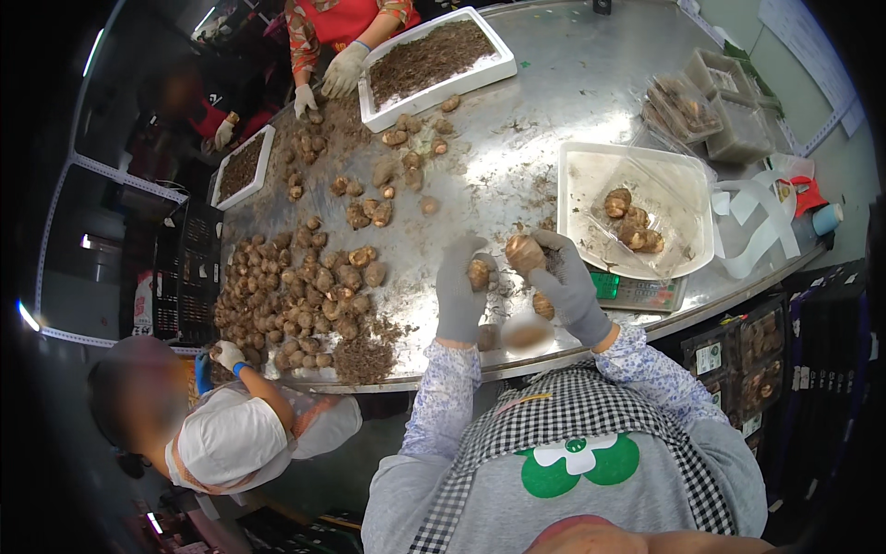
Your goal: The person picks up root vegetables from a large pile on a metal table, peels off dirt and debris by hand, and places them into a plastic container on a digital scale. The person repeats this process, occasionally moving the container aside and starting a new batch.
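Note:
Both my hands wear grey gloves and are raised over the near edge of the metal table. My left hand (460,288) is closed around a small brown taro (478,274). A larger taro (524,253) with a pale cut end is gripped by my right hand (574,294), just beside the left. Close under my right hand is another taro (543,305). To the right, a white plastic basin (570,217) rests on a scale (637,294) with a lit green display. Inside the basin, several taros (633,222) lie in a clear plastic container.
A large heap of taros (295,282) covers the table's left side. Co-workers' gloved hands (343,72) work at the far side and left. White foam trays of dark soil (506,65) stand at the back. Stacked clear containers (738,125) and white strips (761,222) are at right.

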{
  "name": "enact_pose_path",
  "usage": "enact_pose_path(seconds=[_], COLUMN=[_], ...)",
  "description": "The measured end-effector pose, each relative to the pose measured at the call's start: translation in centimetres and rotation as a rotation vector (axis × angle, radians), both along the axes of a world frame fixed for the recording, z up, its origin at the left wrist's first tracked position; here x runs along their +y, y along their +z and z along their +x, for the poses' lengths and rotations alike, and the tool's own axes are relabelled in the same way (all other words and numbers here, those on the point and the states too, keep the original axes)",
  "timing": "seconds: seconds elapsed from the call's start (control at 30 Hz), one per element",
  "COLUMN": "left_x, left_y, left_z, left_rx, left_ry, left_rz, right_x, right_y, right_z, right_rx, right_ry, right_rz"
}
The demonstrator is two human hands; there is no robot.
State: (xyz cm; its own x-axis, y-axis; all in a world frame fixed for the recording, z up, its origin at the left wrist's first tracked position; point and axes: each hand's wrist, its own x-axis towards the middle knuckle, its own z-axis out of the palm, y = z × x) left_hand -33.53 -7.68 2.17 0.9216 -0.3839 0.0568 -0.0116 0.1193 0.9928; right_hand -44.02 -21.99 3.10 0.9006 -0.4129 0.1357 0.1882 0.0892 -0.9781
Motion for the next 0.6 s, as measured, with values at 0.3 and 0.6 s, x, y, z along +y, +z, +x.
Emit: enact_pose_path(seconds=[0.3,0.6], left_x=[-0.4,-7.6], left_y=[-1.5,4.9], left_z=[0.3,-1.5], left_rx=[0.223,0.196], left_ry=[-0.073,-0.388], left_rz=[0.085,0.009], right_x=[-3.3,-11.8], right_y=[2.9,3.5], right_z=[-2.5,-8.0], right_rx=[-0.19,0.108], right_ry=[-0.3,-0.716], right_rz=[-0.802,-1.049])
